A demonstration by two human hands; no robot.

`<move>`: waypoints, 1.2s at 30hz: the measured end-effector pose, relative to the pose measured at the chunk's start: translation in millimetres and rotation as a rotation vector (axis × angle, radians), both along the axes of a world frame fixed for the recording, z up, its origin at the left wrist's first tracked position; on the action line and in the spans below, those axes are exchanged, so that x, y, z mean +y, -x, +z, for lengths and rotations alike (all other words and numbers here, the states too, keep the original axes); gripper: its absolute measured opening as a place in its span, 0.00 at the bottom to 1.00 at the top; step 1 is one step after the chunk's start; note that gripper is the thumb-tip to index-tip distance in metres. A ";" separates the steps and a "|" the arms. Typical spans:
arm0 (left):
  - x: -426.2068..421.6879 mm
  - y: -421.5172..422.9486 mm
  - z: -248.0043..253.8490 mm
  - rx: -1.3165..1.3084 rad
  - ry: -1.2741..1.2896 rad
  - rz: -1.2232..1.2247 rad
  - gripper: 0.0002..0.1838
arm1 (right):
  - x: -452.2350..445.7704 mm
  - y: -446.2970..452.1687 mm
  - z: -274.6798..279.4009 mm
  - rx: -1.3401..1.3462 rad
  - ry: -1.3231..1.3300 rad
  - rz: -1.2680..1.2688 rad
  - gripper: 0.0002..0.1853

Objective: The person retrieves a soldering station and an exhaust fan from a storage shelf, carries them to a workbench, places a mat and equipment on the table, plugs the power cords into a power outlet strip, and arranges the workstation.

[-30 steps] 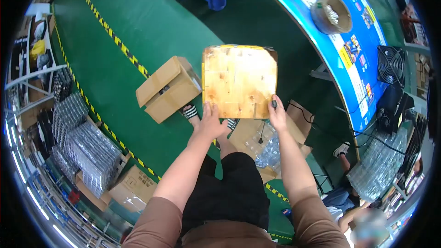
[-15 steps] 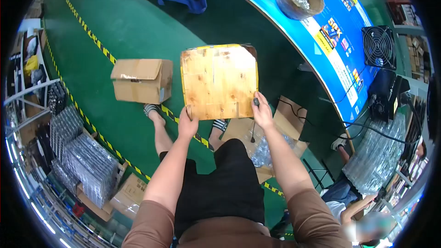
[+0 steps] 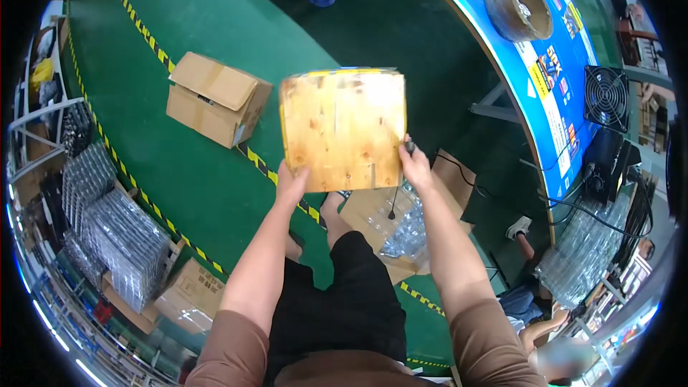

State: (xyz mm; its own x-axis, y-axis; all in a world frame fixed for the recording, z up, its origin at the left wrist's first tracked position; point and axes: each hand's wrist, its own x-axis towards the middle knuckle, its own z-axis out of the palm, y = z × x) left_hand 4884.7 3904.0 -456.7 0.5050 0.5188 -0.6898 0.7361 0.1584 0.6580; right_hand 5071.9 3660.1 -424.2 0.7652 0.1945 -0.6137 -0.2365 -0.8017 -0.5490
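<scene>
Head view: left hand [image 3: 291, 183] and right hand [image 3: 417, 167] grip the near corners of a wooden board [image 3: 345, 129], its bulk beyond them. Looks stiff, moderately heavy, not fragile; corner hold probably front-heavy, side edges further out should balance better.

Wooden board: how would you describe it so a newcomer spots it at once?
Start from the green floor in the head view. Over it, held by the left hand and right hand near its lower corners, is the squarish wooden board. Its pale, knotted face and yellow edging set it apart from the brown cardboard box to its left.
</scene>
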 end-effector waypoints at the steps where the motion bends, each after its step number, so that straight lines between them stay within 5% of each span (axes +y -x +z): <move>1: 2.0 18.2 1.9 0.005 -0.003 0.023 0.36 | 8.9 9.3 -1.7 0.023 0.000 0.033 0.28; 5: 13.9 95.2 17.9 0.173 0.021 0.152 0.37 | 53.9 49.8 -0.1 0.053 0.002 0.143 0.23; 12: 24.3 149.5 21.5 0.062 0.257 0.363 0.34 | 73.6 88.5 7.3 -0.034 0.036 0.228 0.21; 14: 6.3 138.0 26.5 0.084 0.074 0.328 0.28 | 67.5 86.1 -2.2 -0.086 0.013 0.229 0.19; 18: -45.0 154.2 35.3 0.159 0.351 0.165 0.30 | 74.5 49.7 3.7 -0.037 0.058 0.257 0.18; 21: -85.1 164.3 44.3 0.074 0.375 0.526 0.24 | 90.7 54.8 1.9 0.001 0.021 0.335 0.19; 28: -34.5 204.4 35.2 0.002 0.213 0.722 0.31 | 161.1 109.9 -8.3 -0.024 -0.092 0.484 0.18; 34: -3.9 235.0 53.5 0.179 0.254 0.510 0.32 | 131.8 149.2 -21.3 -0.149 -0.318 0.411 0.17; 36: -5.8 249.4 64.9 0.195 0.329 0.375 0.32 | 115.4 140.2 -8.1 0.090 -0.222 0.456 0.17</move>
State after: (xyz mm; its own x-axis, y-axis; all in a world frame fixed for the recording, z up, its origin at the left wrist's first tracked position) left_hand 4635.4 3898.2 -391.8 0.1728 0.3796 -0.9089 0.6928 0.6090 0.3861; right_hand 4931.7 3775.6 -432.2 0.5181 0.6289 -0.5798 0.0553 -0.7010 -0.7110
